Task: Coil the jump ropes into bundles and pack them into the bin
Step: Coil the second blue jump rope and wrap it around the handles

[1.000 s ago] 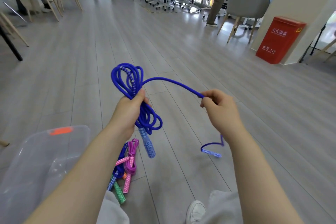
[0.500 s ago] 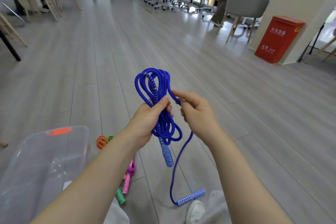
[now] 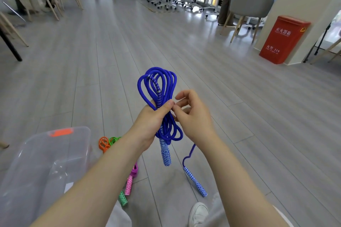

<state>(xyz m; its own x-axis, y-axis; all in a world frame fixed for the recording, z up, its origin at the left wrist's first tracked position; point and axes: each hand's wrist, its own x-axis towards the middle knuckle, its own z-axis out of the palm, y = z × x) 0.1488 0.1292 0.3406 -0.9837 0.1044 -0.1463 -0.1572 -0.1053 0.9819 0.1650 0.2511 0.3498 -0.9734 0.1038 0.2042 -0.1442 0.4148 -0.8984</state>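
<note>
Left hand grip: the left hand (image 3: 151, 121) is clenched around the middle of the blue jump rope (image 3: 158, 86), thumb pressed across the gathered strands.
Right hand grip: the right hand (image 3: 193, 118) sits just beside the left, its fingers loosely curled at the bundle; whether it actually pinches a strand cannot be told, as the fingertips are hidden behind the rope and the left thumb.
Coil above the fist: several loops fan upward out of the left hand, one strand carrying a pale spiral wrap.
Coil below the fist: shorter loops hang down under the hand.
First handle: a blue-and-white patterned handle (image 3: 166, 155) hangs straight down from the bundle.
Second handle: a matching handle (image 3: 195, 182) dangles lower on a free, kinked tail of rope beneath the right wrist.
Where the rope is: held in the air above the floor, outside the bin.
Bin: a clear plastic bin (image 3: 36, 162) with an orange latch stands at the lower left, just beside the left forearm.
Other ropes: orange (image 3: 103, 143) and green loops, a pink rope (image 3: 132, 178) and a green handle (image 3: 122, 198) lie on the floor between the bin and the left arm.
Floor: grey wood-look planks (image 3: 129, 42).
Foot: a white shoe (image 3: 198, 214) shows at the bottom edge.
Far right: a red box (image 3: 284, 38) stands against a pillar.
</note>
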